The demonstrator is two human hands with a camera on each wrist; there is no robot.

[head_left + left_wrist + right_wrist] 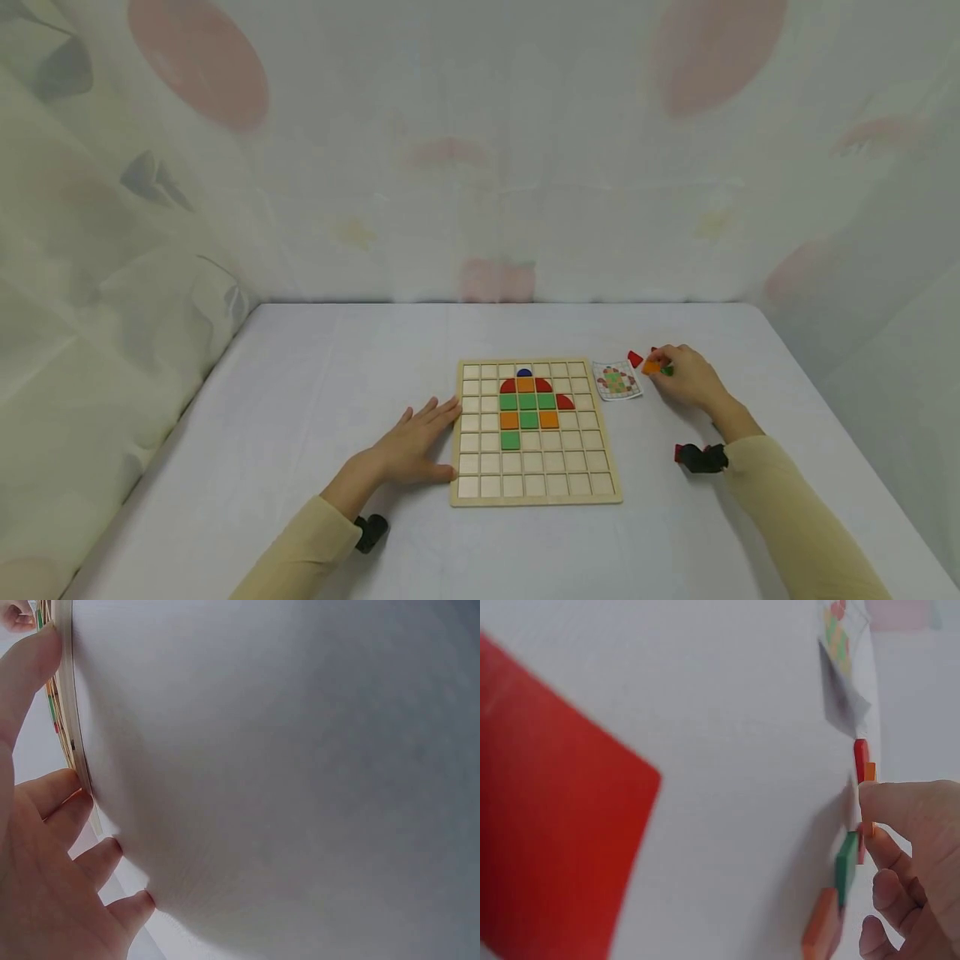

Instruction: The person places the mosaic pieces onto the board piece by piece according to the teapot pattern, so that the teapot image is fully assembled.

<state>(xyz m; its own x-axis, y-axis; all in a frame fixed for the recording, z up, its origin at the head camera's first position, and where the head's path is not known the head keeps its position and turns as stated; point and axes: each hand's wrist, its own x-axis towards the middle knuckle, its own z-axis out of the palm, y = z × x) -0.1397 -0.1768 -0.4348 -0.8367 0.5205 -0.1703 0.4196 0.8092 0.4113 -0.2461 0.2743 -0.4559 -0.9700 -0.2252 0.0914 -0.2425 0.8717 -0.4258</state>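
My right hand (684, 377) pinches an orange tile (869, 774) between thumb and fingers, to the right of the pattern card (617, 381). Around its fingertips are a green tile (846, 862), another orange tile (821, 926) and red pieces, one of them a red tile (635, 359). With fingers spread, my left hand (410, 446) touches the left edge of the wooden grid board (536, 501). On the board sit green squares (528, 402), orange squares (549, 420), red quarter-round pieces (565, 402) and a blue rounded piece (524, 373).
The white-covered table (337, 358) meets a patterned cloth backdrop (450, 225) at its far edge. Black wrist devices (702, 458) hang below both wrists. A blurred red surface (555, 810) fills the left of the right wrist view.
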